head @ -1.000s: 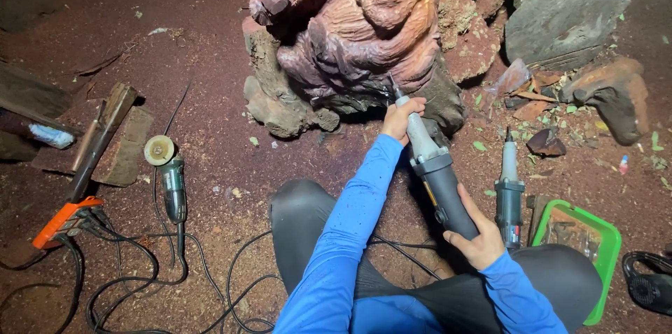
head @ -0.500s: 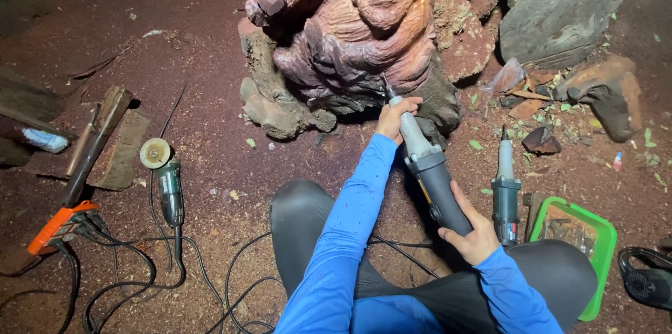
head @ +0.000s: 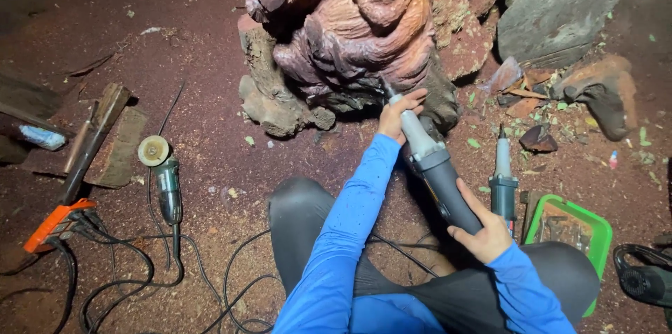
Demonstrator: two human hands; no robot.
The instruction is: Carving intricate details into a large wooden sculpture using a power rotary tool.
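A reddish-brown carved wood sculpture (head: 357,26) stands on the sawdust-covered ground ahead of me. I hold a grey straight die grinder (head: 434,166) in both hands. My left hand (head: 397,115) grips its silver nose near the tip, which touches the lower part of the carving. My right hand (head: 483,232) wraps the rear of the dark body. Both arms wear blue sleeves, and my knees in dark trousers sit below.
A second die grinder (head: 502,183) lies by my right knee next to a green tray (head: 595,232). An angle grinder (head: 162,176) with cables lies at left, near wood planks (head: 98,138) and an orange-handled tool (head: 52,225). Rocks (head: 553,8) stand behind right.
The view has shifted slightly; the grinder and both hands keep the same grip at the carving's base, with the tip staying on the same spot.
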